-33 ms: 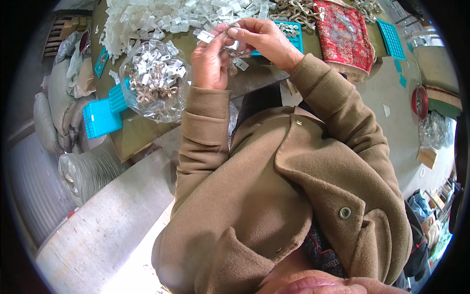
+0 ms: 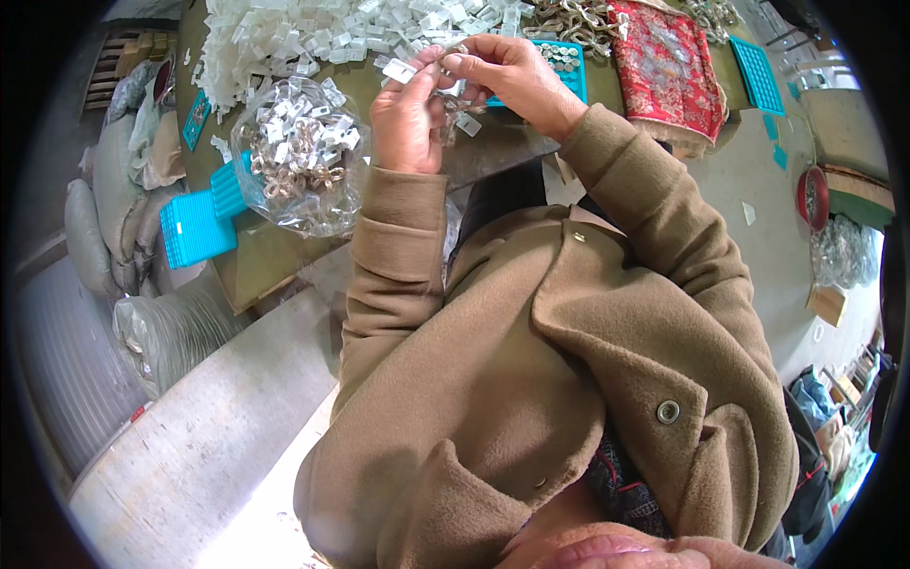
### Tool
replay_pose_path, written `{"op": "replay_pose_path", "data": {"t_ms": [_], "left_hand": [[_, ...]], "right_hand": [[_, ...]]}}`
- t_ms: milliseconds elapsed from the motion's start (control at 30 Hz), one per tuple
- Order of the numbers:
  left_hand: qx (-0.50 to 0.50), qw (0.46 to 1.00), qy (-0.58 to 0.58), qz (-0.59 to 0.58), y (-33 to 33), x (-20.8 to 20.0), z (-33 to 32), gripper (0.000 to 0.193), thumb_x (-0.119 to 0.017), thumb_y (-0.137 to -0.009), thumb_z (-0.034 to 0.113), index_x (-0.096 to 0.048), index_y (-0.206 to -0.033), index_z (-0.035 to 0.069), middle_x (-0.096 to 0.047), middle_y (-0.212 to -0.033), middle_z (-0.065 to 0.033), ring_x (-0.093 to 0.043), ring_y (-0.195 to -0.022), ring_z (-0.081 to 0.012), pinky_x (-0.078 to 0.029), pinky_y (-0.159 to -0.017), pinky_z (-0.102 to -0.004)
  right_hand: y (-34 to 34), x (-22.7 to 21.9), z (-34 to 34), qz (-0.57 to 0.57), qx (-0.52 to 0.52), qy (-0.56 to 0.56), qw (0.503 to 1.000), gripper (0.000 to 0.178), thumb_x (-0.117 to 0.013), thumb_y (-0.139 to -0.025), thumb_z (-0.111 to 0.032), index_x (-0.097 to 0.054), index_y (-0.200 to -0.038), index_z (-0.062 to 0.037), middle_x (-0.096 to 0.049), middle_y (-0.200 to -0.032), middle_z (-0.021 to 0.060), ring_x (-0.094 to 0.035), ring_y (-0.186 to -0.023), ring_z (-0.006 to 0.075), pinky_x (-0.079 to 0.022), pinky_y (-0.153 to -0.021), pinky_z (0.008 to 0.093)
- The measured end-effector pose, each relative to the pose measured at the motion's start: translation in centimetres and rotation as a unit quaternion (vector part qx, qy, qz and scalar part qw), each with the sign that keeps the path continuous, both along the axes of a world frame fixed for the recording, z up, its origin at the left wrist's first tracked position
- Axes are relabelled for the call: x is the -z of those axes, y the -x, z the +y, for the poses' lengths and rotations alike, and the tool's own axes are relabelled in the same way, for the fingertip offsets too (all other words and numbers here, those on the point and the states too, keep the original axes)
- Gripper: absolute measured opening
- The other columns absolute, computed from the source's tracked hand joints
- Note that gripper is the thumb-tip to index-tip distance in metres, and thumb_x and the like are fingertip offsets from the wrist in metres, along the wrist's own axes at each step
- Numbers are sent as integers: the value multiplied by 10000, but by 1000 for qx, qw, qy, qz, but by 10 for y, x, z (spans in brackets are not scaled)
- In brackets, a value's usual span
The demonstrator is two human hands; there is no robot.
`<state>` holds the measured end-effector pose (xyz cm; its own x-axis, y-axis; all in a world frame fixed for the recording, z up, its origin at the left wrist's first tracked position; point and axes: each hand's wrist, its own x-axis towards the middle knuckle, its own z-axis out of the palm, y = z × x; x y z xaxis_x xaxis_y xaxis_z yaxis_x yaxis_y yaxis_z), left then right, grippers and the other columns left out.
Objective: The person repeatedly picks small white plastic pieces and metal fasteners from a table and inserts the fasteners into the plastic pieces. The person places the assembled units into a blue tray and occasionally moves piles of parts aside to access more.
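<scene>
From my end I see both hands together at the far side of the worktop point(image 2: 237, 270), raised just over it. The left hand point(image 2: 409, 119) is pinched on a white tag point(image 2: 399, 70), which sticks out left of its fingers. The right hand point(image 2: 517, 81) meets it fingertip to fingertip, thumb and index drawn close; I cannot tell what, if anything, lies between them. A brownish cord point(image 2: 458, 102) and another pale piece point(image 2: 467, 124) show just below the fingers.

I judge the tag light, stiff and rather slippery, probably hard plastic that could crack if bent. I would hold it by its edges, between thumb and index, with little squeeze. The cord looks soft and limp and likely tangles, so I would take it close to its end.

Far left lies a big heap point(image 2: 313, 33) of similar tags. Nearer, on the left, a clear bag point(image 2: 327, 220) holds tags and cords, with blue trays point(image 2: 197, 230) beside it. Right of the hands sit a blue tray point(image 2: 576, 83) of round pieces and a red cloth point(image 2: 697, 104).
</scene>
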<state>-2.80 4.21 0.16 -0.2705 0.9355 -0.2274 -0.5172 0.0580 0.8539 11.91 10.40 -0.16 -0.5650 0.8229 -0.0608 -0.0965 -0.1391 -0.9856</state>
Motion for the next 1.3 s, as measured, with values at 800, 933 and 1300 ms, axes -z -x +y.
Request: {"op": "replay_pose_path", "data": {"t_ms": [800, 933, 1300], "left_hand": [[0, 992, 121, 19, 5, 12, -12, 169, -654, -939, 210, -628, -996, 52, -585, -752, 15, -464, -602, -24, -325, -461, -164], [87, 970, 175, -146, 14, 19, -9, 277, -630, -962, 291, -620, -1049, 28, -504, -671, 60, -391, -521, -22, -290, -436, -179], [-83, 991, 14, -103, 5, 20, -9, 150, -618, -944, 130, -622, -1057, 31, -438, -608, 68, -341, -468, -33, -292, -427, -188]], "right_hand": [[10, 14, -7, -144, 162, -175, 960, 236, -610, -971, -236, -643, -937, -5, -653, -759, 38, -621, -642, 105, -495, -570, 270], [6, 7, -12, -211, 193, -320, 903, 193, -633, -935, -234, -627, -942, -42, -655, -715, 108, -659, -623, 244, -506, -568, 342], [1, -13, -17, -314, 125, -417, 844, 119, -614, -889, -181, -595, -853, -70, -638, -725, 144, -620, -616, 339, -484, -546, 401]]}}
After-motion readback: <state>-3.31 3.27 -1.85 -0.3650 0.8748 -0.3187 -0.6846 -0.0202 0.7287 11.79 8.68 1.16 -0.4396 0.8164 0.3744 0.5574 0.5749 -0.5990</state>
